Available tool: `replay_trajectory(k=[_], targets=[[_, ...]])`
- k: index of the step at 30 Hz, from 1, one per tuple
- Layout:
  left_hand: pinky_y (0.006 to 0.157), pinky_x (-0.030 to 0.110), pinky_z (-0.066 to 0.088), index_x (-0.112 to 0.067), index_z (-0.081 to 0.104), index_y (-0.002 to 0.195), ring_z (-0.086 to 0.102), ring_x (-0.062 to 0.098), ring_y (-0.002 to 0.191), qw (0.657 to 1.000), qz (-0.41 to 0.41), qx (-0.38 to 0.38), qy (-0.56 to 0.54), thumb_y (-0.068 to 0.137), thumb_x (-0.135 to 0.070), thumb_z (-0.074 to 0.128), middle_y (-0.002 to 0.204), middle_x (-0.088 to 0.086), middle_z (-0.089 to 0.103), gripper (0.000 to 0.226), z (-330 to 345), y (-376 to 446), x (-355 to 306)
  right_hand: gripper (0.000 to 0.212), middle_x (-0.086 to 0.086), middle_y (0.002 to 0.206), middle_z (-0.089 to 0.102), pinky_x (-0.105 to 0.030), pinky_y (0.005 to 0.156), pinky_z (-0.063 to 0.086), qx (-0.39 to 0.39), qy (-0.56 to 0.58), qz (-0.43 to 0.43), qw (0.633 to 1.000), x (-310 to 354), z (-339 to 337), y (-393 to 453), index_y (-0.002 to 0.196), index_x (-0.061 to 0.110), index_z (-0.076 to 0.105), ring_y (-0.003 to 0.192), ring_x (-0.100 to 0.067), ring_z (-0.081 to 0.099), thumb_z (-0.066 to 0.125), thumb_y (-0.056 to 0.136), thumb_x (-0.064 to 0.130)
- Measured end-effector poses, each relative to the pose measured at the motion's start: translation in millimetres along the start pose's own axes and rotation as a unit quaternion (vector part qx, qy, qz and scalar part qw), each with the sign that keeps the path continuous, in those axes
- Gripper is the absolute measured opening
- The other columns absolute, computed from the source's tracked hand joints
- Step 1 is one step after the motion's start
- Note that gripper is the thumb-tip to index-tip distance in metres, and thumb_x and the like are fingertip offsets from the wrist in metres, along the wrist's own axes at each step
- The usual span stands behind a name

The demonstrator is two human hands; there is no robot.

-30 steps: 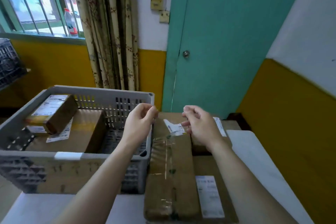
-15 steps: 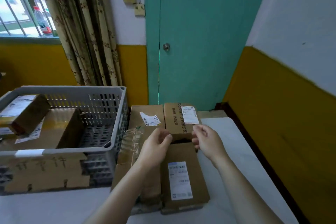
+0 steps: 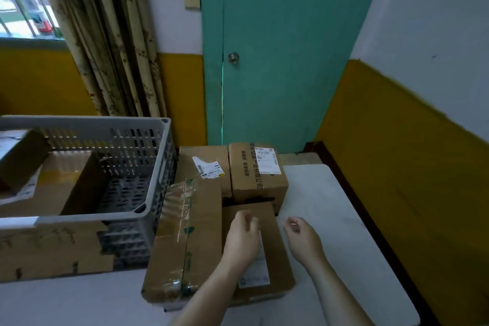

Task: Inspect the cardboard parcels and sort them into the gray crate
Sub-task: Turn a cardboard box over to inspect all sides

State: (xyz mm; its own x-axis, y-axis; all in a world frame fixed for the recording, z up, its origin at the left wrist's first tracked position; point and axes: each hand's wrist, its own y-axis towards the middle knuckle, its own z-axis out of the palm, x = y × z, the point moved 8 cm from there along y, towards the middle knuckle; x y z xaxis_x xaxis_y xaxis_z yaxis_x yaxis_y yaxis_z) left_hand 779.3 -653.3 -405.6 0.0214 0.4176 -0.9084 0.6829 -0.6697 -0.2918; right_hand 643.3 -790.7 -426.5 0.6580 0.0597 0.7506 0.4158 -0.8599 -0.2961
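Under your left hand (image 3: 242, 242), the brown parcel (image 3: 275, 254) has its label half hidden; both hands blur, your right hand (image 3: 304, 241) too, grips unreadable.

Under my left hand (image 3: 242, 241): parcel (image 3: 272, 251) of matt brown cardboard, white paper label. Just left of that hand: long parcel (image 3: 185, 241), same dull cardboard, banded with glossy, wrinkled clear tape. Beyond my hands: printed carton (image 3: 256, 174), matt cardboard, paper label. Far left: gray crate (image 3: 148, 167), smooth perforated plastic, cardboard against its front. Below my right hand (image 3: 304, 241): table (image 3: 330, 219), smooth pale surface, faint sheen.
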Motion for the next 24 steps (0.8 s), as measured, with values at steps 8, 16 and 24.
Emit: replay_trajectory(k=[8,16,24], targets=[[0.098,0.032,0.044,-0.012,0.038,0.155,0.052,0.023,0.135,0.992,-0.091,-0.054,0.072,0.111,-0.036,0.038,0.151,0.009,0.050,0.050,26,-6,48,0.057,-0.009,0.152,0.051,-0.032,0.105,0.042,0.117,-0.061,0.019,0.991,-37,22,15,0.155,0.017,0.038,0.135,-0.027,0.052,0.047,0.106,0.044],[0.105,0.035,0.047,-0.017,0.039,0.151,0.052,0.022,0.130,0.954,-0.126,-0.121,0.245,0.109,-0.038,0.037,0.145,0.006,0.050,0.046,40,-17,68,0.053,-0.001,0.148,0.055,-0.032,0.099,0.048,0.239,-0.034,-0.001,0.970,-52,48,11,0.156,0.028,0.036,0.128,-0.023,0.057,0.048,0.106,0.036],[0.124,0.046,0.027,-0.019,0.023,0.163,0.023,0.030,0.155,0.892,-0.104,-0.042,0.438,0.109,-0.044,0.024,0.169,0.009,0.026,0.059,55,-21,78,0.045,0.002,0.137,0.065,-0.038,0.100,0.052,0.238,0.000,-0.029,0.971,-53,44,11,0.146,0.030,0.051,0.118,-0.021,0.063,0.044,0.103,0.019]])
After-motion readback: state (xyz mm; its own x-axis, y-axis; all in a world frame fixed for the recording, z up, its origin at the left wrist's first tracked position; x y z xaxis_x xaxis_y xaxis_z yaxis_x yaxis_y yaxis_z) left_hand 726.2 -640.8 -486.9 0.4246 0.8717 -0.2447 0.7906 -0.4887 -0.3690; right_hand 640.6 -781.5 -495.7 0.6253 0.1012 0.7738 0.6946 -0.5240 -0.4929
